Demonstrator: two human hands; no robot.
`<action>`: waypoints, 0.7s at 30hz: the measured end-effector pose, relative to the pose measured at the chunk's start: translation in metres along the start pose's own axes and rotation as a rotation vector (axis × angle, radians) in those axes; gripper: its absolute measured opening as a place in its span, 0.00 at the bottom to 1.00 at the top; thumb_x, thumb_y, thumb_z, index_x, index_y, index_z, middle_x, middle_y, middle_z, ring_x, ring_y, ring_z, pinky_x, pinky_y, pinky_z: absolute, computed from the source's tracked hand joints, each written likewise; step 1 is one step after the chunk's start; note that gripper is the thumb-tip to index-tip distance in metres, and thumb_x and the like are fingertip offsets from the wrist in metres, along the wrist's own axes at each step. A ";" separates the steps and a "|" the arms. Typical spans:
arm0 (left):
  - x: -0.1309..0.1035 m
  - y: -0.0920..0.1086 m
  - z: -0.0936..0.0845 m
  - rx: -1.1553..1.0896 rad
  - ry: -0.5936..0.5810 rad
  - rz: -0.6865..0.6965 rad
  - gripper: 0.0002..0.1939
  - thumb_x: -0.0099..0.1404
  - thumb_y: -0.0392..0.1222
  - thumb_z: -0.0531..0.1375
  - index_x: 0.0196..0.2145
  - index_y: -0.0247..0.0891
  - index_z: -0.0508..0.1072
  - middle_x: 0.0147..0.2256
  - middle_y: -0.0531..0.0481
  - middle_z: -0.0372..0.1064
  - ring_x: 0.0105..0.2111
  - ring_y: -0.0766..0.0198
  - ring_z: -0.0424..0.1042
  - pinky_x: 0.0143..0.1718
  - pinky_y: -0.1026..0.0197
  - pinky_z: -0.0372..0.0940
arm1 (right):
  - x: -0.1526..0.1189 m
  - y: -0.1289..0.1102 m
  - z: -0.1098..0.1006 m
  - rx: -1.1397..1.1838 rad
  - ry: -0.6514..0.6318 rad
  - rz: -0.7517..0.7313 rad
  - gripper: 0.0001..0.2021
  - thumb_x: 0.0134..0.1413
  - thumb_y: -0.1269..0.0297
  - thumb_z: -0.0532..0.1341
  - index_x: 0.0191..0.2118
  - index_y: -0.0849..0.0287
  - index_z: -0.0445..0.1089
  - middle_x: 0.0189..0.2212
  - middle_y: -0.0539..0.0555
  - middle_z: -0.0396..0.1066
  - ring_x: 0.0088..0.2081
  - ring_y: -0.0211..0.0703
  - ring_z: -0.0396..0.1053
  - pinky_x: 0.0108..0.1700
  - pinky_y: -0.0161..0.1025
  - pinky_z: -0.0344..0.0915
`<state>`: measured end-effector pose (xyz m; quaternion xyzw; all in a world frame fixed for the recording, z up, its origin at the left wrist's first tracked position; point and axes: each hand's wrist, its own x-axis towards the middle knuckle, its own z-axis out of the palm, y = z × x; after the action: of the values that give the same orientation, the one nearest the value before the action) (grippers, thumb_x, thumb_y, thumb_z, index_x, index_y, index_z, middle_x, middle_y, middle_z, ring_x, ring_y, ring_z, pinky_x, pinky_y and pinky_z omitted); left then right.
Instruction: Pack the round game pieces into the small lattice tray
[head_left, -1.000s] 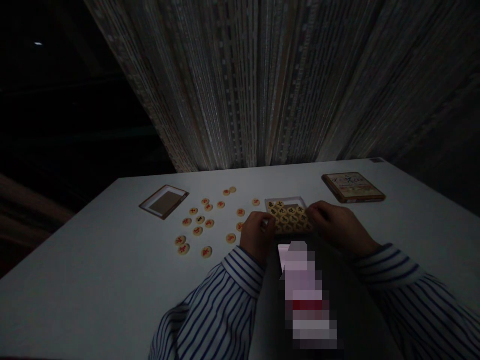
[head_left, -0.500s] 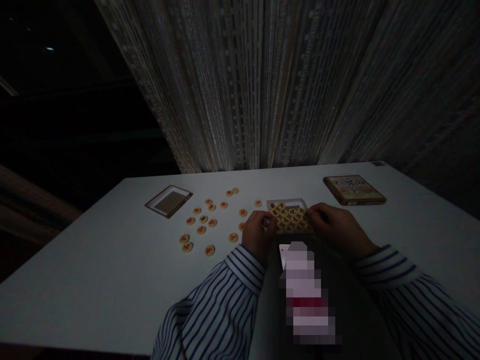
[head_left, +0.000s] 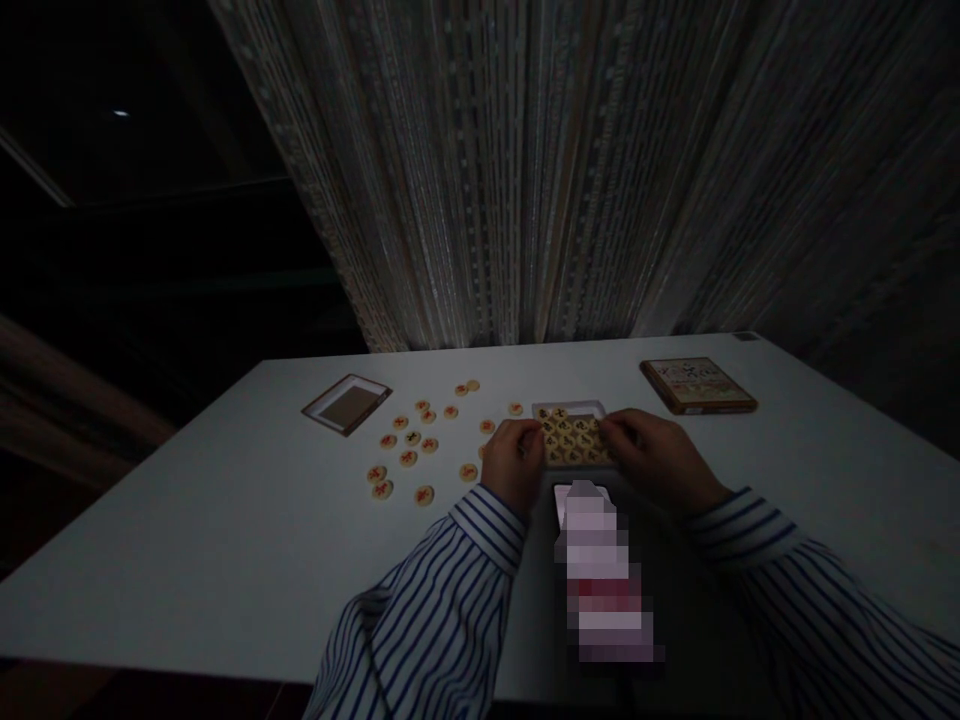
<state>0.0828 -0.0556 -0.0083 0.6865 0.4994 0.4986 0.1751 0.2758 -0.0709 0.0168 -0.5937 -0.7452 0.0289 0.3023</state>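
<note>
Left hand (head_left: 513,464), right hand (head_left: 664,460): at tray (head_left: 589,409), inward of desk's (head_left: 225,560) far edge.
Both curl narrowly at its opposite sides; any grip cannot be told.

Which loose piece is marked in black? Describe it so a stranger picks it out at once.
On the white table, find the round pieces scattered between the shallow tray and the left hand. The black-marked piece lies amid a close group on the tray side; its black character sets it apart from its red-marked neighbours.
</note>
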 end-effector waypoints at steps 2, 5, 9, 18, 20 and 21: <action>0.000 -0.001 -0.001 -0.017 0.020 -0.005 0.08 0.56 0.31 0.57 0.34 0.36 0.73 0.29 0.49 0.69 0.29 0.67 0.67 0.32 0.64 0.63 | -0.001 -0.004 0.000 0.014 0.008 -0.022 0.13 0.56 0.60 0.51 0.34 0.60 0.69 0.30 0.55 0.73 0.31 0.43 0.69 0.32 0.37 0.61; 0.000 -0.001 -0.006 -0.081 0.032 -0.034 0.09 0.57 0.32 0.56 0.35 0.35 0.73 0.29 0.49 0.70 0.28 0.67 0.67 0.31 0.65 0.63 | -0.001 -0.012 0.000 0.024 0.011 -0.056 0.12 0.56 0.61 0.51 0.35 0.61 0.69 0.31 0.55 0.72 0.32 0.43 0.69 0.34 0.39 0.62; 0.001 0.001 -0.021 -0.177 0.012 -0.111 0.10 0.57 0.34 0.55 0.37 0.34 0.73 0.26 0.51 0.68 0.25 0.69 0.66 0.29 0.66 0.63 | 0.000 -0.024 -0.004 0.021 0.049 -0.101 0.12 0.56 0.62 0.51 0.35 0.60 0.70 0.30 0.55 0.72 0.33 0.43 0.69 0.35 0.40 0.62; 0.009 0.001 -0.072 -0.137 0.017 -0.100 0.11 0.57 0.39 0.56 0.37 0.34 0.72 0.28 0.50 0.70 0.26 0.68 0.67 0.30 0.65 0.63 | 0.013 -0.042 -0.012 0.049 0.071 -0.141 0.11 0.56 0.62 0.52 0.36 0.60 0.70 0.32 0.56 0.73 0.35 0.45 0.69 0.37 0.42 0.63; 0.013 -0.003 -0.083 -0.108 0.029 -0.081 0.10 0.56 0.38 0.57 0.37 0.34 0.72 0.28 0.49 0.71 0.27 0.68 0.67 0.31 0.65 0.64 | 0.017 -0.047 -0.011 0.039 0.057 -0.156 0.12 0.55 0.62 0.52 0.36 0.60 0.70 0.32 0.56 0.73 0.35 0.45 0.69 0.37 0.42 0.63; 0.016 -0.005 -0.088 -0.093 0.033 -0.071 0.10 0.56 0.38 0.57 0.37 0.35 0.73 0.29 0.49 0.71 0.27 0.67 0.67 0.31 0.65 0.64 | 0.020 -0.050 -0.010 0.033 0.047 -0.165 0.12 0.55 0.61 0.52 0.36 0.60 0.70 0.32 0.56 0.73 0.35 0.46 0.70 0.37 0.42 0.63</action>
<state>0.0048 -0.0620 0.0350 0.6511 0.5027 0.5260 0.2160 0.2350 -0.0711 0.0535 -0.5256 -0.7838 0.0022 0.3307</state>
